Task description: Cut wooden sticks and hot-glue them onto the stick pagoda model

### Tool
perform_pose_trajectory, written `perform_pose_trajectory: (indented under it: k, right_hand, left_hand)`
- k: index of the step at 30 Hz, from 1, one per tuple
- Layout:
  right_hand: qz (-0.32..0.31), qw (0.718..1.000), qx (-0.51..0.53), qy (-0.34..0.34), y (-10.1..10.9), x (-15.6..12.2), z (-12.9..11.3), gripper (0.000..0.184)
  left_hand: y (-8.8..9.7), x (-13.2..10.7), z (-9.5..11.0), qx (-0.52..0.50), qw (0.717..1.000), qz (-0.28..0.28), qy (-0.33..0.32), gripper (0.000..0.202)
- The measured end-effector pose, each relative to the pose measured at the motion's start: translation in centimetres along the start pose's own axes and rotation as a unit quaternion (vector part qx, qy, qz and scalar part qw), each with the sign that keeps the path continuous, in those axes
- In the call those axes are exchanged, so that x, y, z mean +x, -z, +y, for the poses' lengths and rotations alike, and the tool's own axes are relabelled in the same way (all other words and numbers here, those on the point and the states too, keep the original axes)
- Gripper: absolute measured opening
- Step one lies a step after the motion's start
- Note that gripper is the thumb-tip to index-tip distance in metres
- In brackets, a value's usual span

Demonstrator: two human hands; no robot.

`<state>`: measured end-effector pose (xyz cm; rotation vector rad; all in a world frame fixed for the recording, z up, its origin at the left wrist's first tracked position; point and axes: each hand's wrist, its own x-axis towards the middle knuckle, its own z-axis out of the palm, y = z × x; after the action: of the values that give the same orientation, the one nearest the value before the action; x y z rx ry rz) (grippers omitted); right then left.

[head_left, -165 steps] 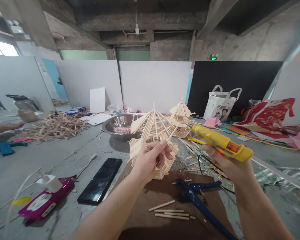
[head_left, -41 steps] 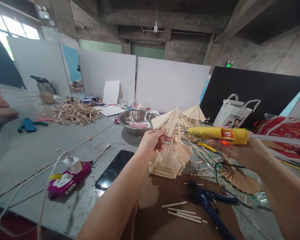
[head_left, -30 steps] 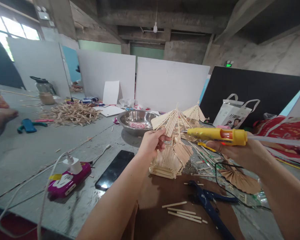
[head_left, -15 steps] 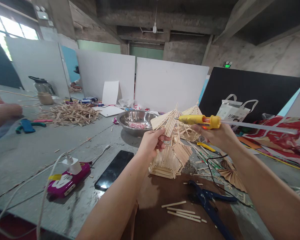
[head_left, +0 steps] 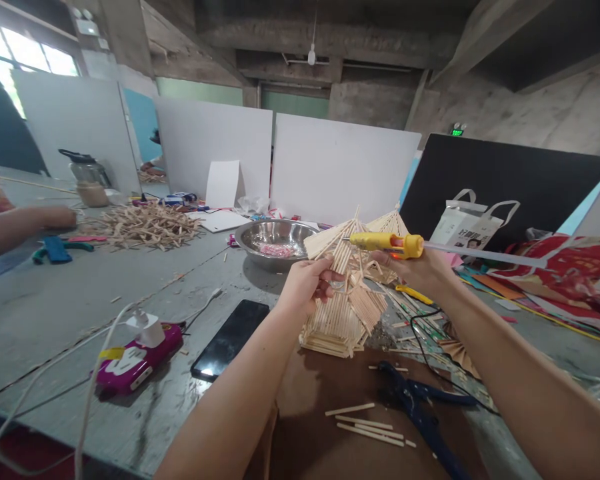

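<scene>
A small house-like model (head_left: 333, 320) built of thin wooden sticks stands on a brown board (head_left: 305, 413). My left hand (head_left: 310, 281) is closed on the sticks of its upper, roof-like part; the exact grip is partly hidden by my fingers. In my right hand (head_left: 410, 263) is a yellow glue gun (head_left: 387, 245), held level, with a long clear glue stick (head_left: 495, 255) out of its back. The gun's tip points left and lies at the roof sticks; I cannot tell whether it touches them. Another peaked stick piece (head_left: 387, 223) shows behind the gun.
Blue pliers (head_left: 420, 413) and loose sticks (head_left: 370, 427) lie on the board. Left are a black phone (head_left: 230, 340) and a purple power strip (head_left: 137, 360) with cables. Farther back stand a metal bowl (head_left: 273, 243) and a stick pile (head_left: 153, 227). Another person's arm (head_left: 25, 230) reaches in at left.
My right hand has brought the glue gun left, so its tip is closer to the roof sticks. My left hand keeps its hold. The other person's arm has moved farther in from the left.
</scene>
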<state>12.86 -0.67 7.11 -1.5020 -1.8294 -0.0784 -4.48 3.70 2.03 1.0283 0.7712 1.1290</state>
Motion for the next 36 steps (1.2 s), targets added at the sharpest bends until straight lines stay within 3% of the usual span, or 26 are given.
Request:
perform_pose_trajectory:
  k: [9, 19, 22, 36]
  right_hand:
    - [-0.012, 1.000, -0.010, 0.011, -0.2, -0.4, -0.1, 0.033]
    - [0.046, 0.998, -0.053, 0.005, -0.4, 0.0, 0.9, 0.032]
    - [0.035, 0.998, -0.050, 0.008, -0.1, -0.2, 0.9, 0.030]
    - [0.036, 0.997, -0.027, -0.056, -0.4, 0.0, 0.2, 0.035]
  left_hand:
    - [0.0, 0.0, 0.2, 0.003, 1.000, -0.007, 0.009, 0.023]
    - [0.1, 0.1, 0.0, 0.006, 1.000, -0.011, 0.005, 0.022]
    - [0.0, 0.0, 0.1, 0.002, 1.000, -0.009, 0.009, 0.021]
    - [0.1, 0.0, 0.2, -0.005, 1.000, -0.005, 0.018, 0.018]
